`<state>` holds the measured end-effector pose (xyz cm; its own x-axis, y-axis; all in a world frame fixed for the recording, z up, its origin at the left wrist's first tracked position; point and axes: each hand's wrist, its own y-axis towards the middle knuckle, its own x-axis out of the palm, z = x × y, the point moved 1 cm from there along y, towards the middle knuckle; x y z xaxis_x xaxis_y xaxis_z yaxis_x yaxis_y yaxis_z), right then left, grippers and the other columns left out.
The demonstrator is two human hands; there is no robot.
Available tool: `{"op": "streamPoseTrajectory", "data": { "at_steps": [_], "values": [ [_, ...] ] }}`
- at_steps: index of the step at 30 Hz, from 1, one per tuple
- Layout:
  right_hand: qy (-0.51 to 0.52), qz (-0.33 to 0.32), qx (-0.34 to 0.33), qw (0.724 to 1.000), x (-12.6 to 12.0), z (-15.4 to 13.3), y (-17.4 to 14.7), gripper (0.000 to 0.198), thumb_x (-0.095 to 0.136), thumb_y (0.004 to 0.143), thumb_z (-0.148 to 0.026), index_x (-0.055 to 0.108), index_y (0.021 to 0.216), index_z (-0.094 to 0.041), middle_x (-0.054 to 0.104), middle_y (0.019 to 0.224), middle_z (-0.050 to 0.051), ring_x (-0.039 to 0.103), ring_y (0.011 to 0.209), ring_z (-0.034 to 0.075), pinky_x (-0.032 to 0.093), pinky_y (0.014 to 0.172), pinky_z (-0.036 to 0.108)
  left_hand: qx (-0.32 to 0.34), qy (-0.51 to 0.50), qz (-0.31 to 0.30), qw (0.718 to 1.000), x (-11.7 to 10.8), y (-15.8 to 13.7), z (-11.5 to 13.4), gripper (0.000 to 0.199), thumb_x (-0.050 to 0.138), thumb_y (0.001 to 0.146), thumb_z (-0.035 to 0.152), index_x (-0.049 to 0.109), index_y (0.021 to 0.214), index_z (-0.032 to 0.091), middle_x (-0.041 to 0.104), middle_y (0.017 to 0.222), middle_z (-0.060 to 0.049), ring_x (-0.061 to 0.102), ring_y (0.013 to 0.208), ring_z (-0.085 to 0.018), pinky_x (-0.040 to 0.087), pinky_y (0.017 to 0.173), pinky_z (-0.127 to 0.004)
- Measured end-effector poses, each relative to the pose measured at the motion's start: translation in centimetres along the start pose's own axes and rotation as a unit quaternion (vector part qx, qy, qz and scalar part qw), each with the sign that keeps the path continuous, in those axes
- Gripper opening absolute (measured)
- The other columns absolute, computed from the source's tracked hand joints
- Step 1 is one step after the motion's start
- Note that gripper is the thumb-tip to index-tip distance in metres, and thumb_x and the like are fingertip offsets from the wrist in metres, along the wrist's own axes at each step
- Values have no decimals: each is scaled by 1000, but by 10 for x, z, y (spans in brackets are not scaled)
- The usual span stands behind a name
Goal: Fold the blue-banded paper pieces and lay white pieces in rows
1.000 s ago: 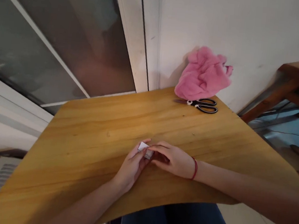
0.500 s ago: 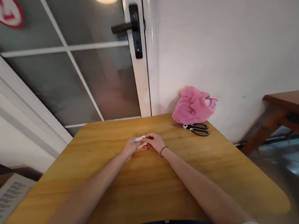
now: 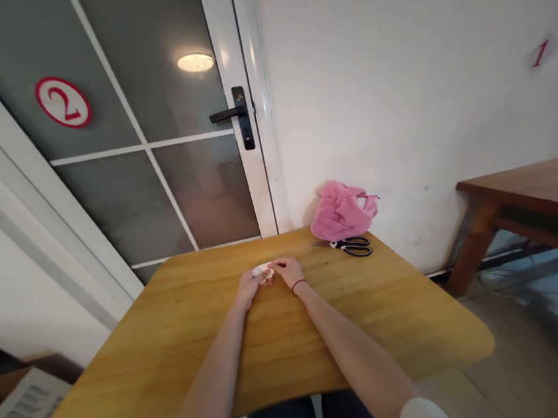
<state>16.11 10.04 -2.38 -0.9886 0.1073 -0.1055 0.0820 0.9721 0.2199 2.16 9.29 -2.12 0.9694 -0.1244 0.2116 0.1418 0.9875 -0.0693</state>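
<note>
Over the far half of the wooden table (image 3: 186, 332), my two hands meet around a small white item (image 3: 263, 270), perhaps folded paper or cloth; its exact kind is too small to make out. My left hand (image 3: 250, 284) is closed around its left side, with the thumb lying across it. From the right, my right hand (image 3: 287, 272) pinches at its upper right edge with bent fingers. A red band circles my right wrist. Fingers cover parts of the white item.
Scissors with black handles (image 3: 355, 245) lie at the table's back right corner. Behind them a bunched pink cloth (image 3: 341, 212) rests against the wall. A glazed door with a black handle (image 3: 241, 117) borders the table's left. Another wooden table (image 3: 525, 188) stands at right.
The camera view has shifted, so the door and cloth sit lower in the picture. My left thumb now lies over the white item, which looks more gathered together between my hands.
</note>
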Motion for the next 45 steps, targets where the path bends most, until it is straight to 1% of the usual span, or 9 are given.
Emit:
{"op": "streamPoseTrajectory", "data": {
  "at_steps": [12,21,26,30,33,35,37,40,45],
  "values": [
    [-3,23,-22,999,1,0,0,17,68,69,-28,73,72,-12,70,73,6,58,67,14,43,65,24,-12,-9,28,999,-3,2,0,11,72,70,6,67,80,8,72,74,-6,67,61,-12,57,64,-22],
    [-54,42,6,998,-2,-3,5,29,59,80,-37,71,87,-12,68,70,2,53,53,10,42,53,23,9,-32,98,995,-3,3,-1,14,72,70,5,65,81,8,70,71,-5,67,58,-11,57,62,-21],
    [-158,79,22,984,-26,0,13,15,63,82,-27,65,84,-12,66,83,3,60,78,14,47,78,32,30,-39,130,990,-4,4,-2,18,75,67,6,63,81,9,69,69,-3,66,57,-10,58,62,-21],
    [-259,101,30,960,-43,-2,14,12,74,69,-18,65,77,-14,66,93,7,53,105,24,34,95,46,38,-33,127,991,-4,4,-3,19,76,65,7,64,80,9,69,67,-3,66,56,-11,57,59,-22],
    [-289,99,2,952,-36,-9,8,16,69,77,-24,68,91,-18,65,105,10,47,113,26,30,95,43,45,-19,116,992,-3,4,-3,17,76,65,10,65,78,10,68,65,-2,65,55,-11,55,58,-23],
    [-292,67,-26,954,-22,-13,2,16,61,84,-30,70,94,-22,67,103,6,49,109,22,32,92,37,46,-11,103,994,-1,3,-3,16,76,64,11,65,76,11,68,64,-1,64,55,-11,54,59,-23],
    [-290,25,-40,956,-7,-15,-1,15,61,83,-34,71,90,-24,70,92,2,54,99,18,33,87,31,42,-6,80,996,1,2,-2,17,76,63,13,66,77,11,68,66,-1,64,55,-11,53,59,-23],
    [-302,24,-36,952,6,-14,-1,21,56,87,-38,72,88,-24,70,89,3,54,96,18,30,88,34,37,-13,61,997,0,3,-1,16,74,64,15,65,78,11,68,67,-2,61,54,-10,50,55,-22],
    [-346,34,-21,938,5,-4,13,16,63,82,-29,71,71,-20,69,81,5,50,103,24,26,90,40,31,-55,103,993,-16,13,2,6,63,73,13,59,78,13,60,58,2,58,49,-8,43,49,-17]
  ]
}}
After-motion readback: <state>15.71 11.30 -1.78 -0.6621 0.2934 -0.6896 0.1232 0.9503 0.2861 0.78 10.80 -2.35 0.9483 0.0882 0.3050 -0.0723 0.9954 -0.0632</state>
